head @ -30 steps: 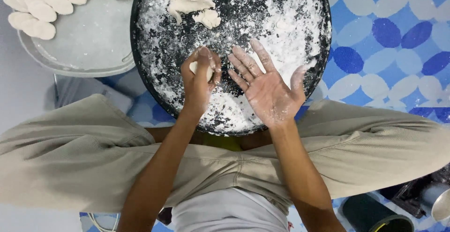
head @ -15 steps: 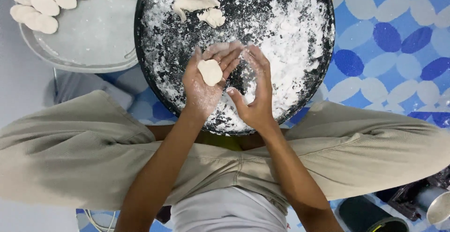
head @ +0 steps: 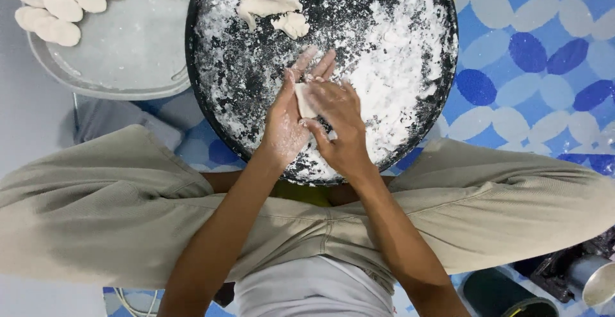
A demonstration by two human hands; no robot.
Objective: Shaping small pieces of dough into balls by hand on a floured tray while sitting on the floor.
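Closest to the camera are two bent legs in tan trousers (head: pixel 115 214), spread to 9 and 3 o'clock. Both bare arms reach up from 6 o'clock and meet over the near part of a big round black pan (head: pixel 211 99) dusted with white flour.

The left hand (head: pixel 288 121) lies palm up, its fingers (head: pixel 306 60) nearly straight and a little apart, pointing to 1 o'clock. A small flat piece of dough (head: pixel 303 101) rests on that palm. The right hand (head: pixel 339 125) lies over it from the 3 o'clock side, fingers (head: pixel 320 89) curled and close together, pressing down on the dough. Both hands are white with flour.

Farther off in the pan, at 12 o'clock, lie two more dough lumps (head: pixel 269 3), just beside each other.

At 10 o'clock, tucked under the pan's edge, is a grey metal tray (head: pixel 128 60) with a row of shaped dough pieces (head: pixel 57 6) along its far side.

Under everything is a floor mat (head: pixel 532 54) with blue and white ovals.
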